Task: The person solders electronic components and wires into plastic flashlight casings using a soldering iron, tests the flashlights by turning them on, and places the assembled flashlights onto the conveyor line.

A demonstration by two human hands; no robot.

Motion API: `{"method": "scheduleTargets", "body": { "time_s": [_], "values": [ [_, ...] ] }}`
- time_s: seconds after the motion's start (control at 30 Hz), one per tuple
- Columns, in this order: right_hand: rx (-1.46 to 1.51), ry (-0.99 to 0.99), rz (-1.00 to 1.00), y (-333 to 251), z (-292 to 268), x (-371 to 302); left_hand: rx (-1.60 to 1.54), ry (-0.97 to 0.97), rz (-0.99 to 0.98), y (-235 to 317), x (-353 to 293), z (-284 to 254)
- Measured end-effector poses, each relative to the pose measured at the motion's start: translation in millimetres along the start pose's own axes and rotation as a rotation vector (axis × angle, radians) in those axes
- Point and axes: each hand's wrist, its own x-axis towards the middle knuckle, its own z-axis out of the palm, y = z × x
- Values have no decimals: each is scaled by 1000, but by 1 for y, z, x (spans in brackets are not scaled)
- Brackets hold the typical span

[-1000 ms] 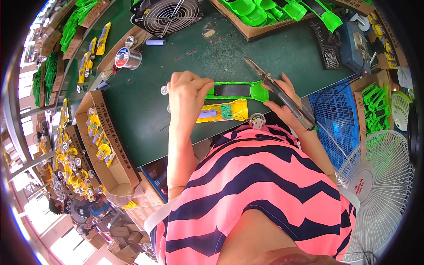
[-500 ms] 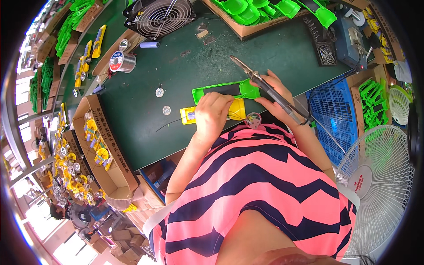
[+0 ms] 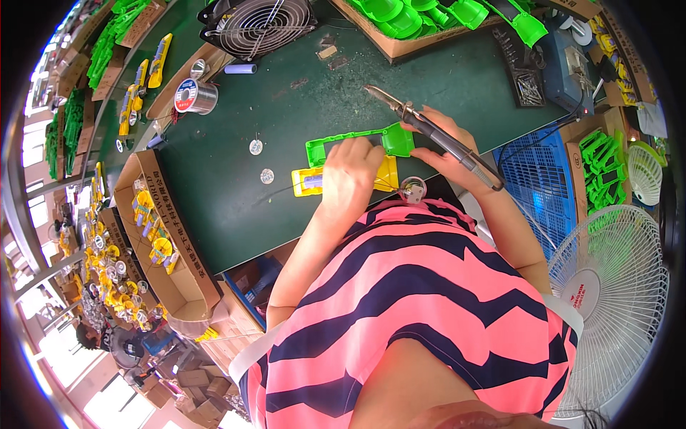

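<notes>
My left hand [image 3: 349,171] is curled over a green plastic housing [image 3: 312,154] and a yellow plastic housing [image 3: 309,183], which lie side by side at the table's near edge. Its fingertips are hidden, so what they pinch does not show. A purple-blue cell [image 3: 313,181] sits in the yellow housing, and a thin dark wire sticks out leftward. By that housing's right end hangs a round clear lamp piece [image 3: 413,189]. My right hand [image 3: 457,150] holds a soldering iron [image 3: 436,134], its tip pointing up-left over the table. The thumb and fingers are beside the green housing's right end.
A solder wire spool [image 3: 196,96], a loose purple cell [image 3: 241,69] and two small round discs [image 3: 256,147] lie left. A metal-grille fan [image 3: 261,28] and a box of green parts [image 3: 393,46] stand behind. Right are a blue crate [image 3: 536,179] and a white fan [image 3: 607,286].
My left hand has turned, its fingers reaching further over the green housing. The soldering iron's tip has shifted slightly left and away. The lamp piece has turned a little.
</notes>
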Motion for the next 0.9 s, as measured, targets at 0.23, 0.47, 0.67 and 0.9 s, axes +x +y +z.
{"method": "scheduleTargets", "body": {
  "time_s": [0.23, 0.47, 0.67, 0.9],
  "values": [
    [84, 106, 57, 4, -9, -16, -84, -69, -189, 0, 6, 7],
    [506, 322, 250, 11, -19, -31, -21, -157, -236, -1, 11, 9],
    [726, 273, 496, 16, -8, -31, -17, -156, -236, -1, 10, 9],
    [675, 263, 501, 18, -1, -35, 26, -147, -233, 1, 11, 11]
  ]
}}
